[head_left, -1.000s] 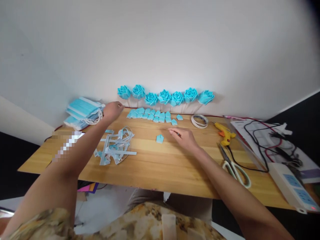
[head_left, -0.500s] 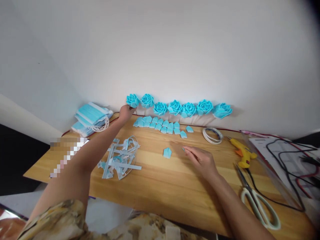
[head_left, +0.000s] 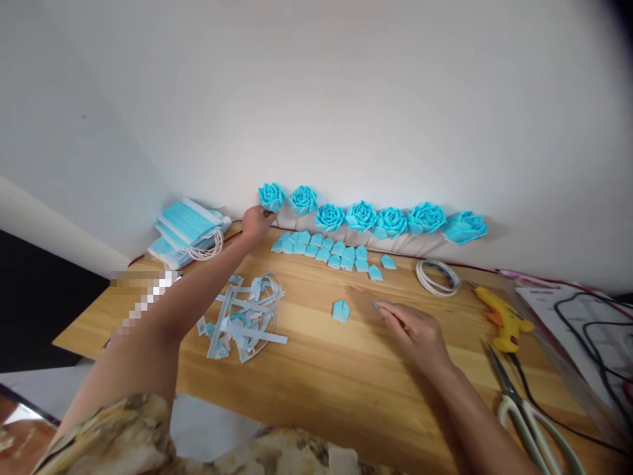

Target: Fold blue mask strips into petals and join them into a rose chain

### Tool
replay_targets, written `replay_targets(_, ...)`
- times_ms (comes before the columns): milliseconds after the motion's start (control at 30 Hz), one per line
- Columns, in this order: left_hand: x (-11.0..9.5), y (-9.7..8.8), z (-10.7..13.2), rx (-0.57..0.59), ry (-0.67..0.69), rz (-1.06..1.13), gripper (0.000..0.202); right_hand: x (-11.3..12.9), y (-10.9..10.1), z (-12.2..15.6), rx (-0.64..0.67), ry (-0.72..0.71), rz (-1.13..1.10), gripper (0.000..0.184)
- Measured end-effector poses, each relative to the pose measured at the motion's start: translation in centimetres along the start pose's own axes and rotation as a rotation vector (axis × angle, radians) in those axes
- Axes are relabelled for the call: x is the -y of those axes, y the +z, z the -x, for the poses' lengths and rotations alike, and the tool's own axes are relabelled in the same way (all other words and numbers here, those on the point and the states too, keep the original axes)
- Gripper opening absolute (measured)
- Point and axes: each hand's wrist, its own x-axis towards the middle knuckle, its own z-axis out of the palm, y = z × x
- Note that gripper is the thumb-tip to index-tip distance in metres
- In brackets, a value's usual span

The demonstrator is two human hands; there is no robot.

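Note:
My left hand (head_left: 256, 223) reaches to the back of the wooden table (head_left: 316, 369), fingers closed around the stem just under the leftmost blue rose (head_left: 271, 196). Several more blue roses (head_left: 361, 216) lean against the wall in a row. My right hand (head_left: 414, 332) rests on the table with fingers together, pinching a small blue piece at its fingertips. One folded blue petal (head_left: 341, 310) lies just left of it. A cluster of folded petals (head_left: 326, 249) sits below the roses.
A stack of blue face masks (head_left: 190, 230) lies at the back left. Cut mask scraps (head_left: 244, 316) are piled near my left arm. A tape roll (head_left: 438, 277), yellow glue gun (head_left: 503, 319), scissors (head_left: 531, 412) and cables (head_left: 588, 323) occupy the right side.
My left hand moved from the table's back edge up to the leftmost rose and closed on its stem. The view shifted, sliding everything right and down. The right hand stayed put.

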Motion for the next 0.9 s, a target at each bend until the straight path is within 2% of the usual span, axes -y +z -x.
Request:
replay_targets(433, -0.6, 0.2, 0.2, 0.007, -0.031, -0.067, 0.038, -0.1, 0.1, -0.1, 0.011, 0.0, 0.019, 0.018)
replay_targets(733, -1.0, -2.5, 3.1, 0.147, 0.049, -0.125, 0.041, 0.4, -0.1, -0.2, -0.022, 0.012, -0.002, 0.017)
replay_targets(800, -1.7, -2.3, 3.5, 0.16, 0.093, -0.127, 0.036, 0.5, -0.1, -0.3, -0.024, -0.001, -0.002, 0.017)
replay_targets(900, -3.2, -0.9, 3.4, 0.149, 0.141, -0.111, 0.032, 0.6, 0.0, -0.4, -0.031, -0.015, 0.005, 0.018)
